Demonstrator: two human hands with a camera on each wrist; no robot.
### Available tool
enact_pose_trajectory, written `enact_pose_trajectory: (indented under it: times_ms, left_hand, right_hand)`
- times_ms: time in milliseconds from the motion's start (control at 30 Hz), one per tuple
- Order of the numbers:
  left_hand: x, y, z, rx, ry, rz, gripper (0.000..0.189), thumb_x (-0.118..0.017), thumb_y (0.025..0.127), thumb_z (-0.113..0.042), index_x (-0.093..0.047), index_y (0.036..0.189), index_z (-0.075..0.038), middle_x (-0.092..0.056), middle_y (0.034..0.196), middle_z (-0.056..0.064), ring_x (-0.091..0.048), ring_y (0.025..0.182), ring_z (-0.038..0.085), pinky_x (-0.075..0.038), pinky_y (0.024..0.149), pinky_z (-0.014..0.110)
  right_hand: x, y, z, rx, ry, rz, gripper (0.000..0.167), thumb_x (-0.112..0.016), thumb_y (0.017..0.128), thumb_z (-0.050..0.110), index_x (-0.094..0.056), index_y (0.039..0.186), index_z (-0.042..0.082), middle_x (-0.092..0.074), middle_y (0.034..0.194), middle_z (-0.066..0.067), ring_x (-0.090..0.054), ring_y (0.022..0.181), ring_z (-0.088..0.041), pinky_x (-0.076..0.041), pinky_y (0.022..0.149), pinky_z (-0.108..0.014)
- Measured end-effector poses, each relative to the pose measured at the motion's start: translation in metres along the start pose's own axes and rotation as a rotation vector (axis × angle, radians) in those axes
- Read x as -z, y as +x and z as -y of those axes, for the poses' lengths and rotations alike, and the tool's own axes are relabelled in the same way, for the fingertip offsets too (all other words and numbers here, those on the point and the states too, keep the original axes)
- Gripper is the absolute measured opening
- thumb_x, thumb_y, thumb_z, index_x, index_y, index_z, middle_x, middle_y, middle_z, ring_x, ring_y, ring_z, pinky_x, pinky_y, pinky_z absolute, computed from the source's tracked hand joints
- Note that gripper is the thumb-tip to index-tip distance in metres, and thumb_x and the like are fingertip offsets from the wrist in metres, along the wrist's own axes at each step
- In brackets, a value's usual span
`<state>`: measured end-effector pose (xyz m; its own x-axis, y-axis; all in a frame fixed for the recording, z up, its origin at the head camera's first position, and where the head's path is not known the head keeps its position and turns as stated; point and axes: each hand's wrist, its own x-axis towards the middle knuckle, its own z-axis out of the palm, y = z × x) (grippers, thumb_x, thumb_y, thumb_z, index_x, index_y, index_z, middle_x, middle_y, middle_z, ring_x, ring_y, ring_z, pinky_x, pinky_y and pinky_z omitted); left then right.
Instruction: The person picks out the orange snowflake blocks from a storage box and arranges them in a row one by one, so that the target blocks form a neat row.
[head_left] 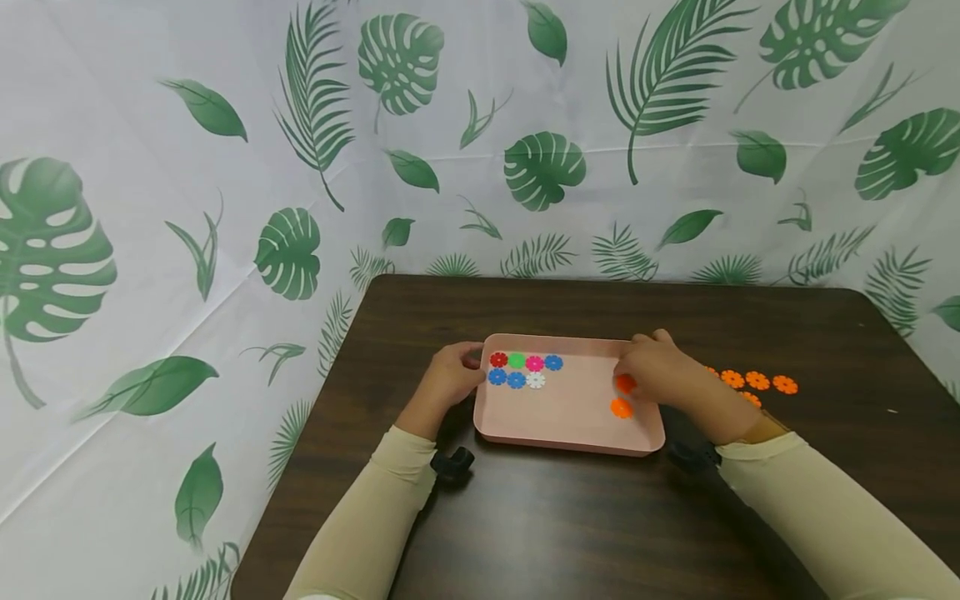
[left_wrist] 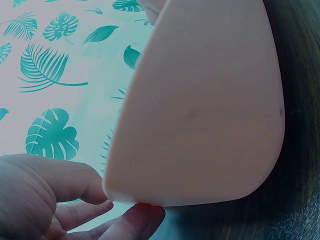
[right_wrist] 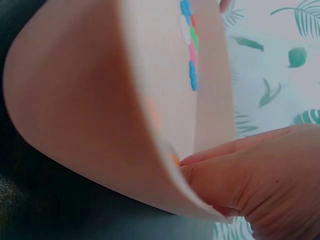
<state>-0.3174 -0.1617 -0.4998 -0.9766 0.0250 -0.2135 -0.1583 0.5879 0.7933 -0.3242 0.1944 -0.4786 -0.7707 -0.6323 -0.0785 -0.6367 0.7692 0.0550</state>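
A shallow pink tray (head_left: 570, 408) sits on the dark wooden table. My left hand (head_left: 454, 372) holds the tray's left side, its fingers and thumb at the edge, as the left wrist view shows close up. My right hand (head_left: 654, 367) reaches over the tray's right end, fingertips down inside, and pinches an orange flower-shaped disc (head_left: 625, 383), partly hidden by the fingers. Just below lies another orange disc (head_left: 621, 407). Toward the tray's left lie two rows of discs: red (head_left: 498, 360), green (head_left: 517, 361), pink (head_left: 534, 363) and blue (head_left: 553, 362) above, blue (head_left: 497, 377) and white (head_left: 536, 380) below.
Several more orange discs (head_left: 758, 381) lie on the table (head_left: 570, 517) to the right of the tray, some hidden behind the right forearm. A white cloth (head_left: 465, 167) with green leaf prints hangs behind the table and along its left.
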Motion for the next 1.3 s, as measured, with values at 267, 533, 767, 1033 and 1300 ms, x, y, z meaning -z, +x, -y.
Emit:
enact_pose_trajectory:
  times_ms: [267, 533, 767, 1033, 1300]
  left_hand:
    - [0.000, -0.001, -0.002, 0.016, 0.026, -0.006, 0.059, -0.076, 0.088, -0.015, -0.061, 0.145, -0.019, -0.069, 0.120, 0.011, -0.067, 0.092, 0.025, -0.063, 0.082, 0.042]
    - [0.000, -0.003, -0.002, 0.011, 0.018, -0.009, 0.060, -0.076, 0.087, -0.014, -0.061, 0.145, -0.018, -0.069, 0.120, 0.012, -0.067, 0.093, 0.026, -0.063, 0.082, 0.043]
    - [-0.001, -0.003, -0.001, -0.003, 0.021, -0.020, 0.061, -0.076, 0.086, -0.013, -0.061, 0.145, -0.017, -0.069, 0.118, 0.012, -0.067, 0.090, 0.025, -0.063, 0.080, 0.041]
    - [-0.001, -0.005, -0.001, -0.017, 0.019, -0.025, 0.061, -0.076, 0.086, -0.012, -0.061, 0.145, -0.016, -0.070, 0.118, 0.012, -0.068, 0.089, 0.024, -0.063, 0.080, 0.041]
    - [0.000, -0.005, 0.000, -0.038, -0.011, -0.007, 0.060, -0.074, 0.085, -0.010, -0.062, 0.144, -0.014, -0.070, 0.115, 0.013, -0.069, 0.087, 0.024, -0.064, 0.078, 0.040]
  right_hand:
    - [-0.002, -0.001, 0.004, 0.015, -0.020, -0.029, 0.020, -0.088, 0.080, 0.011, -0.072, 0.079, 0.023, -0.061, 0.080, 0.009, -0.046, 0.079, -0.020, -0.027, 0.071, -0.042]
    - [-0.008, 0.001, 0.008, -0.027, -0.021, -0.009, 0.022, -0.088, 0.080, 0.017, -0.066, 0.083, 0.020, -0.061, 0.091, 0.003, -0.047, 0.083, -0.023, -0.028, 0.073, -0.043]
    - [-0.004, -0.001, 0.013, -0.039, -0.036, -0.029, 0.023, -0.084, 0.086, 0.018, -0.061, 0.084, 0.020, -0.060, 0.092, 0.002, -0.047, 0.081, -0.025, -0.028, 0.075, -0.044]
    - [-0.008, -0.001, 0.011, -0.037, -0.079, -0.064, 0.027, -0.086, 0.084, 0.027, -0.069, 0.101, 0.016, -0.070, 0.102, -0.001, -0.052, 0.082, -0.025, -0.030, 0.078, -0.046]
    - [-0.007, -0.001, 0.008, -0.031, -0.070, -0.092, 0.021, -0.085, 0.081, 0.025, -0.066, 0.090, 0.020, -0.056, 0.079, 0.009, -0.047, 0.073, -0.021, -0.025, 0.075, -0.046]
